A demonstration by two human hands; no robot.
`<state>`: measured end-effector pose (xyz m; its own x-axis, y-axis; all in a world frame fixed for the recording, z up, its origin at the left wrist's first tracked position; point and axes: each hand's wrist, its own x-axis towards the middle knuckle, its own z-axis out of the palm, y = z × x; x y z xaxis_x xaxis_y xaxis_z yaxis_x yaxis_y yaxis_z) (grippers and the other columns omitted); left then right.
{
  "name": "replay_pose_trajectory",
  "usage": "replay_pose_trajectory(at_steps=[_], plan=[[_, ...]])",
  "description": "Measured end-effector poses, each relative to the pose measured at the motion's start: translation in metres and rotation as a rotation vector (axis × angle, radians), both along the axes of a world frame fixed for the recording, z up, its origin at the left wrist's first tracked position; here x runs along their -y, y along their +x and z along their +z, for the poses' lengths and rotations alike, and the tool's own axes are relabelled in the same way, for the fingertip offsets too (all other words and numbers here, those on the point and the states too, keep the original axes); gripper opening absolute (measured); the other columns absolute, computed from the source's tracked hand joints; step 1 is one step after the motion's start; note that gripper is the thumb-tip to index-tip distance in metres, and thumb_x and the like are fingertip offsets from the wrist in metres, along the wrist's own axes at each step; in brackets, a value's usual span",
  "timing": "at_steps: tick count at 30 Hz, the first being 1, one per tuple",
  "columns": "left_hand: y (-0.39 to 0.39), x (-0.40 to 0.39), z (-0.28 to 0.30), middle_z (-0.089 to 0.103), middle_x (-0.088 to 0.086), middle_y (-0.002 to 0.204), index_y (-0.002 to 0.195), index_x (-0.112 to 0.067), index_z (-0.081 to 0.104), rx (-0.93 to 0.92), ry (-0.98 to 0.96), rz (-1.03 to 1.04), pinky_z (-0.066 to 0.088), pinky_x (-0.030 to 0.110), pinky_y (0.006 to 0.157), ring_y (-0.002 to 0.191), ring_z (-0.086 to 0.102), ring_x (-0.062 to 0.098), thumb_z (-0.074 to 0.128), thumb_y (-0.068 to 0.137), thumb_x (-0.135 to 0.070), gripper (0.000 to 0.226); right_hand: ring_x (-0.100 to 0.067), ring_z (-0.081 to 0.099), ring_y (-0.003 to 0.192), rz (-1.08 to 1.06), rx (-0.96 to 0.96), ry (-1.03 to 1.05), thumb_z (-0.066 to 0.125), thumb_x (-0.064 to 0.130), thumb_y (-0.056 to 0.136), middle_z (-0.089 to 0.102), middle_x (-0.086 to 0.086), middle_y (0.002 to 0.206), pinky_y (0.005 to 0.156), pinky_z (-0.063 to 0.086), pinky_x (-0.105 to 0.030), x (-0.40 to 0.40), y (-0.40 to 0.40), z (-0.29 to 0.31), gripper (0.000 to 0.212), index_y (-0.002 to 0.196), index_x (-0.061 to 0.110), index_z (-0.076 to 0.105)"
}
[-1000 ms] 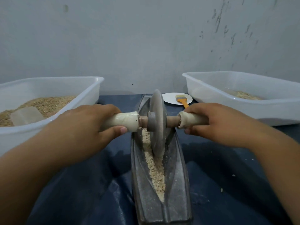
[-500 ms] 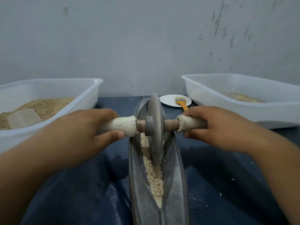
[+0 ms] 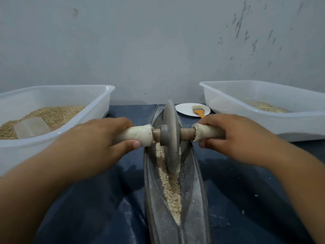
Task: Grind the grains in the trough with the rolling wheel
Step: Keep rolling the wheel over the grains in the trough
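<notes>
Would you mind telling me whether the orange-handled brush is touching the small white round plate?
Touching: the head view shows the orange-handled brush lying on the small white round plate, bristles resting on its surface.

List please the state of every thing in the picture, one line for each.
rolling wheel: upright, standing in the trough
trough: holds crushed grains
left hand: grips left handle
right hand: grips right handle
left bin: part full of grain, scoop inside
right bin: little grain
brush: lying on white plate
</notes>
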<state>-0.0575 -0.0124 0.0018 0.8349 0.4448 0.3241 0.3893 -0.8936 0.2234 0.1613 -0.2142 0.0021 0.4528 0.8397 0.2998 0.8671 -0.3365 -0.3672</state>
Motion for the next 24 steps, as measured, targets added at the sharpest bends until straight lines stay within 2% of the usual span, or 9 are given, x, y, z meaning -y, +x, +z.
replay_pose_trajectory(at_steps=[3, 7, 9, 11, 13, 15, 19, 21, 24], plan=[[-0.009, -0.002, 0.008, 0.062, -0.02, 0.077, 0.101, -0.053, 0.053, -0.04, -0.087, -0.032, 0.048, 0.031, 0.065, 0.069, 0.058, -0.001, 0.032, 0.063, -0.087, 0.056, -0.002, 0.06, 0.074, 0.062, -0.115, -0.072, 0.068, 0.061, 0.071, 0.065, 0.016, 0.085, 0.068, 0.05, -0.03, 0.011, 0.001, 0.009, 0.032, 0.1, 0.05, 0.063], [-0.024, -0.005, 0.02, 0.061, -0.018, 0.064, 0.1, -0.05, 0.061, -0.072, -0.17, -0.127, 0.045, 0.027, 0.054, 0.055, 0.058, 0.002, 0.037, 0.059, -0.095, 0.065, -0.011, 0.058, 0.065, 0.205, -0.24, -0.266, 0.062, 0.088, 0.054, 0.066, 0.002, 0.082, 0.06, 0.044, -0.031, 0.033, 0.002, 0.025, 0.068, 0.108, 0.049, 0.067], [-0.022, -0.006, 0.018, 0.061, -0.019, 0.065, 0.1, -0.051, 0.06, -0.059, -0.144, -0.111, 0.044, 0.027, 0.055, 0.057, 0.058, 0.0, 0.036, 0.06, -0.094, 0.063, -0.009, 0.057, 0.063, 0.195, -0.246, -0.247, 0.063, 0.086, 0.057, 0.066, 0.003, 0.081, 0.061, 0.043, -0.031, 0.03, 0.003, 0.023, 0.064, 0.108, 0.048, 0.067], [-0.013, -0.005, 0.011, 0.062, -0.023, 0.074, 0.102, -0.056, 0.056, -0.026, -0.083, -0.055, 0.047, 0.031, 0.061, 0.068, 0.058, -0.004, 0.03, 0.066, -0.093, 0.058, -0.002, 0.057, 0.064, 0.129, -0.198, -0.145, 0.067, 0.074, 0.065, 0.066, 0.01, 0.082, 0.063, 0.045, -0.028, 0.018, 0.006, 0.014, 0.046, 0.104, 0.049, 0.066], [-0.002, -0.004, 0.003, 0.062, -0.021, 0.08, 0.105, -0.054, 0.054, 0.017, -0.045, -0.018, 0.049, 0.034, 0.068, 0.075, 0.057, -0.001, 0.028, 0.065, -0.087, 0.058, -0.001, 0.058, 0.073, 0.034, -0.087, -0.036, 0.07, 0.06, 0.073, 0.065, 0.016, 0.085, 0.066, 0.046, -0.027, 0.004, 0.007, 0.003, 0.029, 0.099, 0.051, 0.062], [0.003, -0.004, 0.0, 0.061, -0.018, 0.083, 0.107, -0.049, 0.054, 0.037, -0.026, -0.007, 0.049, 0.035, 0.073, 0.078, 0.056, 0.002, 0.028, 0.063, -0.082, 0.061, -0.001, 0.057, 0.08, -0.008, 0.004, 0.008, 0.071, 0.054, 0.077, 0.064, 0.018, 0.088, 0.069, 0.046, -0.027, -0.003, 0.005, -0.002, 0.025, 0.099, 0.052, 0.061], [-0.01, 0.0, 0.008, 0.063, -0.024, 0.08, 0.102, -0.055, 0.053, 0.003, -0.054, -0.039, 0.05, 0.031, 0.067, 0.075, 0.058, -0.003, 0.037, 0.064, -0.09, 0.054, -0.002, 0.061, 0.073, 0.061, -0.156, -0.132, 0.068, 0.068, 0.066, 0.065, 0.018, 0.085, 0.065, 0.048, -0.027, 0.017, 0.003, 0.011, 0.04, 0.101, 0.052, 0.063], [-0.019, 0.004, 0.013, 0.061, -0.031, 0.08, 0.101, -0.06, 0.052, 0.009, -0.001, -0.077, 0.049, 0.03, 0.06, 0.075, 0.057, -0.007, 0.038, 0.063, -0.09, 0.051, -0.004, 0.062, 0.069, 0.134, -0.179, -0.278, 0.061, 0.078, 0.059, 0.066, 0.015, 0.086, 0.062, 0.048, -0.027, 0.03, 0.0, 0.02, 0.054, 0.106, 0.052, 0.062], [-0.02, 0.008, 0.016, 0.059, -0.034, 0.082, 0.101, -0.062, 0.053, 0.033, 0.07, -0.108, 0.046, 0.028, 0.055, 0.075, 0.057, -0.005, 0.036, 0.066, -0.088, 0.047, -0.002, 0.064, 0.073, 0.15, -0.175, -0.331, 0.058, 0.08, 0.057, 0.066, 0.019, 0.09, 0.064, 0.051, -0.027, 0.03, -0.006, 0.022, 0.057, 0.108, 0.054, 0.06]])
